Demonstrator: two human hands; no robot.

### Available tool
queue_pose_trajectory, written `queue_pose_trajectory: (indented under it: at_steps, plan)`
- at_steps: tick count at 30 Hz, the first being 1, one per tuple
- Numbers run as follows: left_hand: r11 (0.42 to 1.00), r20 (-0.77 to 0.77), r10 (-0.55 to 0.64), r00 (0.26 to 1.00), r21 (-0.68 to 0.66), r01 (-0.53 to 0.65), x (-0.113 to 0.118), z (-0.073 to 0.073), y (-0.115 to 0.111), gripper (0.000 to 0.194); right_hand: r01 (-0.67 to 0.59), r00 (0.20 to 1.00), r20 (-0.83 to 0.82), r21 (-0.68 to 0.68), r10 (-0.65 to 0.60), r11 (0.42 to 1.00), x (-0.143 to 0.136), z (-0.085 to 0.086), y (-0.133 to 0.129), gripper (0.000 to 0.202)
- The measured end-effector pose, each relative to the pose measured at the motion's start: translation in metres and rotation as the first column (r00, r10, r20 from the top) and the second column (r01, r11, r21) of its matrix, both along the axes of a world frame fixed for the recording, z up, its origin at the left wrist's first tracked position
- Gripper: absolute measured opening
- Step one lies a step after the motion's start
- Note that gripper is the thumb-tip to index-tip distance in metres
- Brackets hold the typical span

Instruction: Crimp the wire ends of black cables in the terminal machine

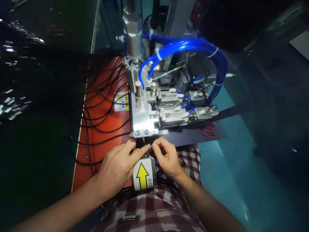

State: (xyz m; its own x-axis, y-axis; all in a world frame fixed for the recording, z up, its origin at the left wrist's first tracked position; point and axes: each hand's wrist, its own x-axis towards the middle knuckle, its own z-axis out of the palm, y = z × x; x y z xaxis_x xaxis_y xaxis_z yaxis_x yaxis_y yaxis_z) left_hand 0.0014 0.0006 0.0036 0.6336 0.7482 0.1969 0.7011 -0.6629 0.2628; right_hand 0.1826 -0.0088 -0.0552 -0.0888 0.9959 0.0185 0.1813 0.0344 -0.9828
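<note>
Small coloured wires, with red and pale strands showing, sit between my two hands at the front of the bench machine. My right hand pinches them from the right with thumb and forefinger. From the left, my left hand has its thumb tip against the same wires, while its other fingers curl by the machine's front edge and are partly hidden. Just below the fingertips is a white label with a yellow arrow on a dark housing. Exactly what the wires join is too small to tell.
Black cables run leftward over the orange-red board, which carries a warning label. Thick blue air tubes arch above metal cylinders. Red-handled scissors lie on the dark plate at the right.
</note>
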Motion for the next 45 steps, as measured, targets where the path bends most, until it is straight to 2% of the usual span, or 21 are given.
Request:
queue_pose_trajectory:
  at_steps: [4, 8, 13, 19, 25, 27, 29, 31, 33, 35, 38, 40, 42, 45]
  plan:
    - [1.0, 0.02, 0.001, 1.0, 0.001, -0.001, 0.0, 0.0, 0.001, 0.033, -0.001, 0.999, -0.035, -0.096, -0.003, 0.995, 0.004, 0.004, -0.001, 0.019]
    - [1.0, 0.027, 0.002, 1.0, -0.014, -0.002, -0.001, -0.002, 0.0, 0.033, 0.065, 0.998, 0.015, -0.072, -0.064, 0.995, 0.003, 0.011, 0.0, 0.01]
    - [1.0, 0.022, 0.007, 1.0, -0.007, -0.007, -0.002, -0.004, 0.0, 0.033, 0.14, 0.99, 0.016, -0.097, -0.139, 0.985, -0.006, 0.01, 0.001, 0.017]
    - [1.0, 0.066, 0.008, 0.998, 0.003, -0.008, -0.002, -0.004, 0.001, 0.033, 0.174, 0.968, -0.12, -0.304, -0.219, 0.936, -0.005, 0.008, -0.009, 0.019]
    - [0.999, 0.1, 0.021, 0.995, -0.036, -0.017, -0.001, -0.003, 0.001, 0.032, 0.109, 0.986, -0.081, -0.361, -0.148, 0.926, -0.011, 0.023, -0.017, 0.018]
    - [0.999, 0.1, 0.016, 0.995, -0.047, -0.012, -0.001, -0.002, 0.002, 0.032, 0.145, 0.989, 0.018, -0.308, -0.147, 0.94, -0.012, 0.03, -0.016, 0.017]
    - [0.999, 0.097, 0.014, 0.995, -0.048, -0.009, -0.001, -0.001, 0.002, 0.031, 0.177, 0.971, 0.189, -0.155, -0.147, 0.972, -0.012, 0.036, -0.015, 0.017]
    - [0.999, 0.09, 0.017, 0.996, -0.044, -0.013, -0.001, 0.0, 0.002, 0.031, 0.159, 0.931, 0.333, 0.006, -0.152, 0.987, -0.01, 0.04, -0.013, 0.018]
    - [0.999, 0.081, 0.02, 0.996, -0.042, -0.016, -0.001, 0.001, 0.002, 0.031, 0.127, 0.912, 0.382, 0.077, -0.146, 0.989, -0.008, 0.04, -0.012, 0.018]
    - [0.999, 0.077, 0.02, 0.997, -0.043, -0.017, -0.001, 0.002, 0.002, 0.032, 0.134, 0.938, 0.317, 0.036, -0.139, 0.99, -0.007, 0.036, -0.01, 0.017]
    - [0.999, 0.076, 0.021, 0.997, -0.05, -0.018, -0.001, 0.002, 0.002, 0.032, 0.118, 0.993, 0.014, -0.232, -0.118, 0.966, -0.004, 0.025, -0.005, 0.019]
    - [0.998, 0.075, 0.018, 0.997, -0.056, -0.014, -0.001, 0.001, 0.002, 0.031, 0.062, 0.979, -0.156, -0.387, -0.132, 0.92, -0.002, 0.019, -0.002, 0.022]
    - [0.998, 0.076, 0.018, 0.997, -0.054, -0.014, -0.001, 0.001, 0.002, 0.031, 0.079, 0.967, -0.187, -0.425, -0.173, 0.902, -0.001, 0.015, 0.0, 0.024]
    - [0.999, 0.086, 0.02, 0.996, -0.044, -0.016, -0.002, 0.0, 0.001, 0.031, 0.13, 0.975, -0.123, -0.36, -0.186, 0.924, -0.003, 0.015, 0.002, 0.025]
